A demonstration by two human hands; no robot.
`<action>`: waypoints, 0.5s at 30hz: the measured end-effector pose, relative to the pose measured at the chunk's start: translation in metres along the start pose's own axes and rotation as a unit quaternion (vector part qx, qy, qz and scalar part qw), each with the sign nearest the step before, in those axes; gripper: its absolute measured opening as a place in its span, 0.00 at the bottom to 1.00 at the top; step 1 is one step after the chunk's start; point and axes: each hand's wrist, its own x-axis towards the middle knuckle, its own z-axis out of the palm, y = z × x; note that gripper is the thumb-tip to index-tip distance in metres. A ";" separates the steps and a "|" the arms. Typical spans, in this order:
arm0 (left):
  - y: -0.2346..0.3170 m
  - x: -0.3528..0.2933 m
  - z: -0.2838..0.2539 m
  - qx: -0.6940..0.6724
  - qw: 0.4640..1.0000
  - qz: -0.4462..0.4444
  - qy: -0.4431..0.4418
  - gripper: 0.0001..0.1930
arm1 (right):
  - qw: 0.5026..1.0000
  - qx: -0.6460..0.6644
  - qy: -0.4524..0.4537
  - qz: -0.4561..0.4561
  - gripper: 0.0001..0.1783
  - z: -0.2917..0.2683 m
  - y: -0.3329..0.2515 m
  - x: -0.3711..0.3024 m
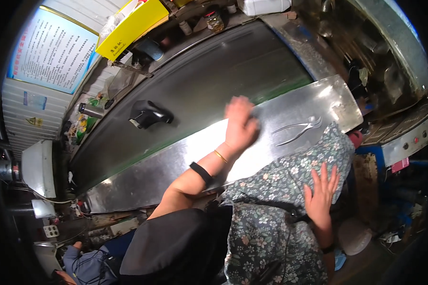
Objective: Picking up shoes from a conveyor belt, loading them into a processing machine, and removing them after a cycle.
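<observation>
My left hand point(241, 124) reaches over the inner edge of the shiny metal tabletop point(142, 185), where it meets the dark conveyor belt point(209, 76). Its fingertips are blurred, the thumb stands apart, and I see nothing held in it. On the belt, left of that hand, sits a glossy black moulded part point(151, 114). To the hand's right, a pair of metal pliers point(297, 130) lies on the tabletop with its handles spread. My right hand point(321, 192) rests with fingers spread on the floral apron point(280, 190) over my lap.
A yellow box point(131, 28) stands on the ledge behind the belt, with a jar point(214, 21) farther right. A metal flask point(91, 110) lies at the left. At lower left is another person point(92, 261). A grey control panel point(409, 142) stands at the right.
</observation>
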 end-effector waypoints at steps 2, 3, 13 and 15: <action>-0.056 0.005 -0.045 0.195 0.974 -0.086 0.073 0.29 | 0.999 -0.020 0.020 0.020 0.28 -0.001 -0.004 0.003; -0.093 0.007 -0.071 0.350 0.924 -0.120 0.100 0.33 | 0.998 -0.040 0.031 0.029 0.27 0.001 -0.006 0.002; -0.284 -0.046 -0.159 -0.126 0.796 -0.556 0.201 0.51 | 0.998 -0.003 0.055 0.001 0.26 -0.011 -0.011 0.008; -0.237 -0.049 -0.174 -0.291 0.789 -0.541 0.013 0.41 | 0.998 0.011 0.053 0.016 0.24 -0.013 -0.009 0.005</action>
